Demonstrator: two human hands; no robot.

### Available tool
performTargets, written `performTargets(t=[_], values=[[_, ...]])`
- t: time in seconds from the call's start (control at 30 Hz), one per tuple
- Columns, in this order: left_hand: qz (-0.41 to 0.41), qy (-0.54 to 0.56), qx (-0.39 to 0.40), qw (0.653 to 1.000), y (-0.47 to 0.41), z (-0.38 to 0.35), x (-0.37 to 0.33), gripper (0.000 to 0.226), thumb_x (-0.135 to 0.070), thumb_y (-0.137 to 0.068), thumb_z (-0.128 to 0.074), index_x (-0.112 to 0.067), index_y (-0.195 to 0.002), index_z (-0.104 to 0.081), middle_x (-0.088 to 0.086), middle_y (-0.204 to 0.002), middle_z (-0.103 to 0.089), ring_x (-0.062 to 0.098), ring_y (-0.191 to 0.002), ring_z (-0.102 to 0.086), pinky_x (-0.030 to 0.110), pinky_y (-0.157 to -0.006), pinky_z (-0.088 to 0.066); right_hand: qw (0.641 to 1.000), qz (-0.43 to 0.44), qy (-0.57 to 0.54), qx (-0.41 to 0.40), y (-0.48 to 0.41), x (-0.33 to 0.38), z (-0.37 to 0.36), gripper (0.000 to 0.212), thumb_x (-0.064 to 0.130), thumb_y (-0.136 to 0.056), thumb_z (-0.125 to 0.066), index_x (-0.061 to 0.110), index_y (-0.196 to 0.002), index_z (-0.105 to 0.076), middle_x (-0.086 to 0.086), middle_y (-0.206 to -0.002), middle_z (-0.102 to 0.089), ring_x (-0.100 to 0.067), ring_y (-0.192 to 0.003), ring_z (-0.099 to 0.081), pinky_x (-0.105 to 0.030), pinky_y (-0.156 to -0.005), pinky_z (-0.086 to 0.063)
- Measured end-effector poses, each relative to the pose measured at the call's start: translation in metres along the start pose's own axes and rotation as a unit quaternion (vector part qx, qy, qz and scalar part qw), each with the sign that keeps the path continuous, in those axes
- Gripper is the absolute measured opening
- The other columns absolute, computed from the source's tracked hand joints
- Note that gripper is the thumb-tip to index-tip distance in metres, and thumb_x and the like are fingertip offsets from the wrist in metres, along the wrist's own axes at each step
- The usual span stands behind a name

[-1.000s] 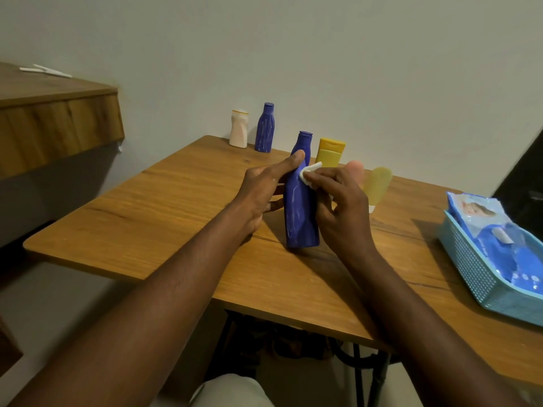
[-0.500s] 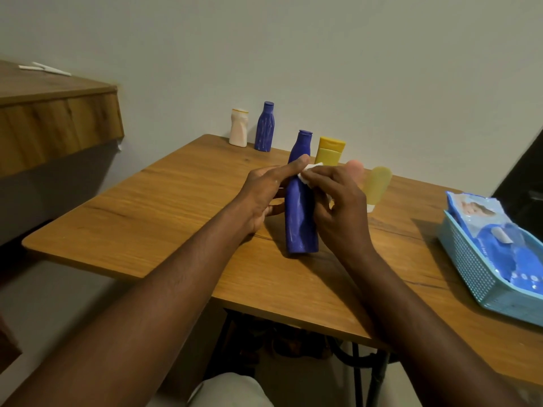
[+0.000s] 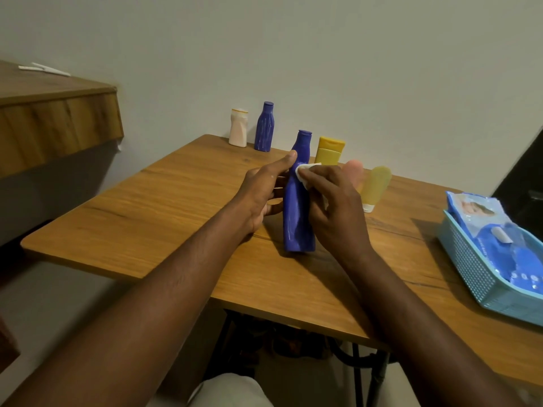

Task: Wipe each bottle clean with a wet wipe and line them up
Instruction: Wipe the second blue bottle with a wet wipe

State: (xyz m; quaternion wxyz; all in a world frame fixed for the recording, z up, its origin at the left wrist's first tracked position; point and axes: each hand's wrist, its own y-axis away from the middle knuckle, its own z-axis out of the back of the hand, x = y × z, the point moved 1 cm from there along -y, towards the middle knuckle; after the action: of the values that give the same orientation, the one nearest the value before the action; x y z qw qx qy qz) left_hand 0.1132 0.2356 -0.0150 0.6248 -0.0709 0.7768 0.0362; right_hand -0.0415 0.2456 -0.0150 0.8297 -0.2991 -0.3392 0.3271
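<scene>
A tall blue bottle [image 3: 298, 212] stands upright in the middle of the wooden table [image 3: 164, 212]. My left hand [image 3: 261, 195] holds it from the left, forefinger stretched up to its neck. My right hand [image 3: 335, 207] pinches a folded white wet wipe [image 3: 304, 173] and presses it against the bottle's shoulder. Against the wall stand a white bottle [image 3: 238, 128] and a smaller blue bottle [image 3: 264, 127]. Behind my hands are a yellow-capped tube [image 3: 329, 150], a pink bottle [image 3: 354, 171] and a pale yellow tube [image 3: 376, 186], partly hidden.
A light blue mesh basket [image 3: 482, 277] at the table's right edge holds a blue pack of wipes [image 3: 496, 239]. A wooden shelf [image 3: 55, 118] juts out at upper left. Black table legs [image 3: 379, 374] show below the front edge.
My right hand has slid the wipe slightly along the bottle's neck and shoulder. The bottle and my left hand stay almost where they were.
</scene>
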Motion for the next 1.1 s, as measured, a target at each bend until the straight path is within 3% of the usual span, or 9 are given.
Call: performTargets(t=[0.13, 0.23, 0.33, 0.57, 0.8, 0.9, 1.0, 1.1], values=[[0.004, 0.011, 0.008, 1.0, -0.001, 0.0011, 0.0003, 0.042, -0.052, -0.094, -0.071, -0.019, -0.119, -0.073, 0.004, -0.11, -0.08, 0.025, -0.108, -0.074, 0.049, -0.097, -0.058, 1.0, 0.001, -0.011, -0.007, -0.0002, 0.0008, 0.0002, 0.038, 0.01, -0.097, -0.062, 0.013, -0.134, -0.062, -0.007, -0.135, -0.057, -0.011, -0.124, -0.049, -0.026, -0.099, -0.047], [0.01, 0.009, 0.021, 1.0, 0.0009, -0.0003, -0.0007, 0.044, -0.053, -0.093, -0.071, -0.018, -0.119, -0.074, 0.006, -0.11, -0.08, 0.025, -0.109, -0.074, 0.049, -0.099, -0.057, 0.998, 0.006, -0.05, -0.038, -0.0001, -0.0001, 0.0045, 0.029, 0.025, -0.093, -0.06, 0.013, -0.116, -0.071, -0.003, -0.12, -0.064, -0.009, -0.113, -0.058, -0.029, -0.094, -0.054], [0.01, 0.0, 0.025, 1.0, 0.0015, -0.0015, -0.0019, 0.047, -0.056, -0.093, -0.071, -0.017, -0.119, -0.074, 0.004, -0.109, -0.08, 0.024, -0.11, -0.074, 0.048, -0.098, -0.056, 0.997, 0.014, -0.07, -0.041, 0.0013, -0.0012, 0.0055, 0.034, 0.034, -0.089, -0.053, 0.013, -0.105, -0.074, 0.0, -0.111, -0.066, -0.014, -0.107, -0.062, -0.035, -0.088, -0.057], [-0.001, -0.002, 0.018, 1.0, 0.0018, -0.0015, -0.0007, 0.053, -0.059, -0.089, -0.074, -0.017, -0.12, -0.073, 0.004, -0.11, -0.08, 0.024, -0.111, -0.074, 0.052, -0.104, -0.055, 0.999, 0.008, -0.034, -0.001, -0.0002, -0.0039, -0.0029, 0.038, 0.016, -0.094, -0.055, 0.015, -0.131, -0.066, -0.006, -0.132, -0.056, -0.019, -0.125, -0.051, -0.042, -0.096, -0.055], [0.0, -0.006, 0.001, 1.0, 0.0035, -0.0017, -0.0029, 0.053, -0.06, -0.088, -0.072, -0.017, -0.119, -0.072, 0.002, -0.108, -0.081, 0.023, -0.109, -0.074, 0.052, -0.104, -0.056, 0.995, 0.029, -0.093, -0.014, 0.0044, 0.0022, 0.0024, 0.024, 0.026, -0.087, -0.054, 0.014, -0.094, -0.074, 0.0, -0.105, -0.065, -0.018, -0.103, -0.062, -0.038, -0.083, -0.057], [-0.004, -0.007, 0.004, 1.0, 0.0042, -0.0022, -0.0029, 0.049, -0.059, -0.09, -0.071, -0.018, -0.117, -0.074, 0.002, -0.107, -0.081, 0.023, -0.11, -0.074, 0.051, -0.104, -0.056, 0.995, 0.02, -0.093, -0.024, 0.0031, 0.0006, 0.0008, 0.023, 0.021, -0.091, -0.057, 0.014, -0.105, -0.073, 0.001, -0.112, -0.064, -0.013, -0.109, -0.061, -0.033, -0.089, -0.056], [-0.008, -0.005, 0.006, 1.0, 0.0045, -0.0028, -0.0021, 0.048, -0.058, -0.09, -0.072, -0.018, -0.115, -0.076, 0.003, -0.107, -0.08, 0.024, -0.11, -0.074, 0.051, -0.104, -0.055, 0.997, 0.0, -0.08, -0.014, 0.0009, -0.0031, -0.0014, 0.034, 0.002, -0.094, -0.06, 0.012, -0.125, -0.068, -0.005, -0.127, -0.061, -0.011, -0.12, -0.054, -0.037, -0.099, -0.054], [-0.007, -0.004, 0.005, 1.0, 0.0035, -0.0018, -0.0014, 0.047, -0.057, -0.091, -0.071, -0.017, -0.115, -0.075, 0.004, -0.107, -0.08, 0.024, -0.109, -0.074, 0.048, -0.1, -0.058, 0.997, -0.005, -0.076, 0.009, 0.0009, -0.0038, -0.0016, 0.037, -0.002, -0.093, -0.061, 0.013, -0.126, -0.069, -0.005, -0.13, -0.06, -0.015, -0.125, -0.053, -0.039, -0.101, -0.053]])
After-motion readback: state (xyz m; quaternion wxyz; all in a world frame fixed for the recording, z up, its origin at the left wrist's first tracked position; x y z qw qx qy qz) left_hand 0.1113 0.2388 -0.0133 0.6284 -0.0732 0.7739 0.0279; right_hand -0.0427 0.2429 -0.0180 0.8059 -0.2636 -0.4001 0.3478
